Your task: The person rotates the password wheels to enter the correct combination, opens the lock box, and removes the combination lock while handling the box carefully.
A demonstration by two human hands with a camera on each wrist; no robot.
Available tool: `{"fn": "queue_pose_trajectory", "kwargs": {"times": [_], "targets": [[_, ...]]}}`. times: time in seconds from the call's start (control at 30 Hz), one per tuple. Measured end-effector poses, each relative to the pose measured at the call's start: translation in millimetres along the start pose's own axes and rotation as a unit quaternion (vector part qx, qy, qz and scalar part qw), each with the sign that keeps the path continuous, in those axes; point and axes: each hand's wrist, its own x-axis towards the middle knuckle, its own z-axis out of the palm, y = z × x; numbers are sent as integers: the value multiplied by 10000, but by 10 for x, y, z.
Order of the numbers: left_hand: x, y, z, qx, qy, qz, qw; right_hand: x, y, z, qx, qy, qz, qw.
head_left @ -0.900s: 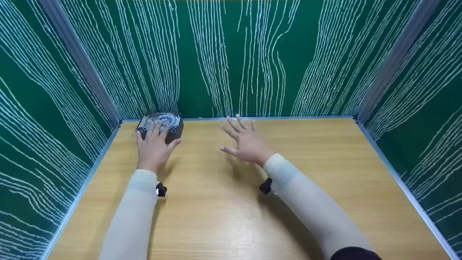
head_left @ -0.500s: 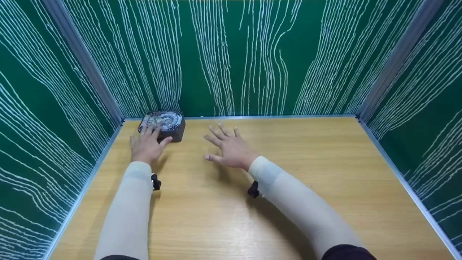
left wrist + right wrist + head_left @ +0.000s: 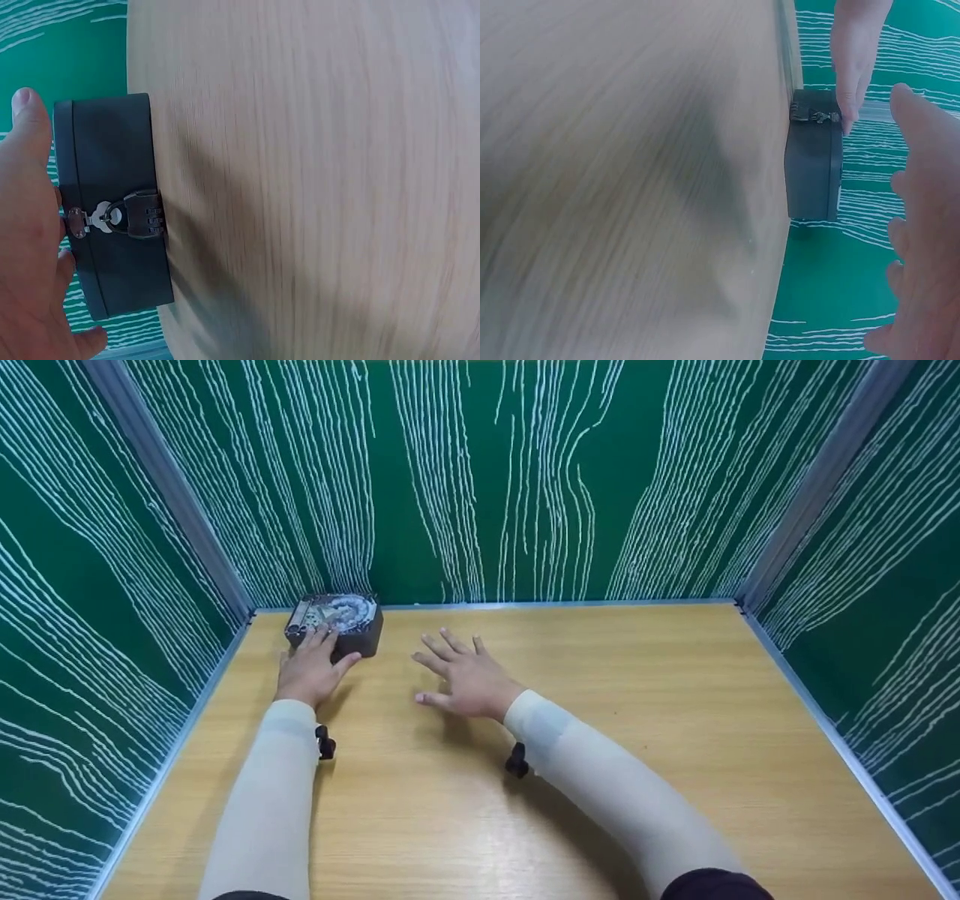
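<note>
At the back left of the table sits a dark lidded box [image 3: 355, 626] with a pale swirling pattern on its lid. My left hand [image 3: 309, 669] reaches over the near edge of that lid, fingers spread, fingertips right at the top. In the left wrist view, a metal hasp [image 3: 97, 217] on the box's front carries a small dark combination padlock [image 3: 144, 214]. My right hand [image 3: 474, 681] hovers above the table to the right of the box, its fingers spread and holding nothing. The right wrist view shows the box's dark side [image 3: 810, 172] beyond my right fingers.
A light wood table [image 3: 600, 810] spreads beneath both arms. Green panels with white wavy lines [image 3: 420, 472] wall it in at the back and both sides, with grey posts [image 3: 810, 487] at the corners. A small black device [image 3: 517, 761] sits on each wrist.
My right hand has moved left and a little toward me, closer to the box. The left hand has drawn back slightly, leaving more of the lid in view. The box stays put.
</note>
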Motion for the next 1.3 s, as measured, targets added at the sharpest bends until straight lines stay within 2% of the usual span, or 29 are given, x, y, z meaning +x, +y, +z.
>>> {"fn": "queue_pose_trajectory", "kwargs": {"times": [0.13,0.3,0.57,0.73,0.87,1.1,1.3], "targets": [[-25,84,-5,-22,17,151,9999,-7,27,11,3,34,-31,10000],[-58,261,23,218,34,479,9986,-30,87,-17,37,73,54,10000],[-99,775,169,298,101,1024,9942,-145,311,-67,92,172,385,9991],[-161,1122,293,250,-13,1546,9877,-216,468,-35,55,109,564,9983],[-225,1364,365,281,-55,1841,9825,-296,580,-39,232,57,754,9969],[-316,1646,478,107,0,2274,9737,-483,732,-151,486,-13,954,9942],[-431,1862,617,-234,-216,2425,9696,-645,831,-225,778,-12,1262,9890]]}}
